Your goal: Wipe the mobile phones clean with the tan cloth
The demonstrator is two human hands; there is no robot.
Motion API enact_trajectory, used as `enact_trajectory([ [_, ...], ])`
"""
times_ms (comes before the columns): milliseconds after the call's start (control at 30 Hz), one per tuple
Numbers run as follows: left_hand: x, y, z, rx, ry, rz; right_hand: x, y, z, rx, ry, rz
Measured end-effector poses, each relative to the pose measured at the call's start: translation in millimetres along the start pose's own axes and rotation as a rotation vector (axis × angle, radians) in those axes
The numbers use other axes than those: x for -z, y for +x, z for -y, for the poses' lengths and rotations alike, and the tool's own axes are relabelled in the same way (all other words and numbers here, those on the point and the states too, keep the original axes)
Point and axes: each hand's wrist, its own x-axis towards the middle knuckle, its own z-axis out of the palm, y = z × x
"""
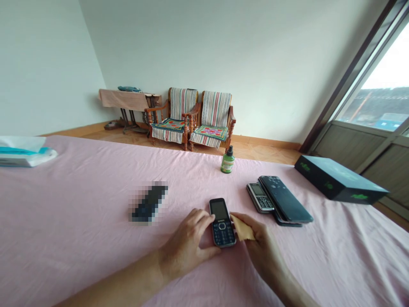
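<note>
A dark keypad mobile phone [222, 226] lies face up on the pink cloth, its small screen at the far end. My left hand [193, 238] grips it from the left, fingertips at the upper side edge and thumb by the lower corner. In my right hand [260, 241], a folded yellow cloth [243, 229] is pinched close to the phone's right edge. Part of the right fingers is hidden behind the cloth. To the right rest a silver-edged keypad phone [260, 197] and a stack of dark flat devices [284, 200]. A pixelated dark object [149, 204] lies left of my hands.
A green spray bottle [227, 160] stands upright beyond the phone. The black box [340, 178] sits at the right, and a tissue pack [27, 152] at the left edge. Past the pink-covered surface [96, 183] stand two wooden armchairs [211, 121] and a draped table [124, 99].
</note>
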Motion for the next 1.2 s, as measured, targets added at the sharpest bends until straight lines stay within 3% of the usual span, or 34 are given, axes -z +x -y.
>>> enact_trajectory([
  [433,0.3,0.0,-11.4,0.13,0.131,-0.087,-8.6,-6.7,5.4,0.214,0.157,0.082],
  [633,0.0,-1.9,-3.7,0.112,0.157,-0.092,-5.6,1.7,6.2,0.261,-0.074,-0.152],
  [967,4.4,-2.8,-8.9,0.115,0.1,-0.075,-0.2,53.7,2.6,0.345,-0.406,-0.165],
  [1200,1.3,-3.5,-1.3,0.119,0.019,-0.081,-29.7,28.0,-4.4,0.502,-0.365,-0.103],
])
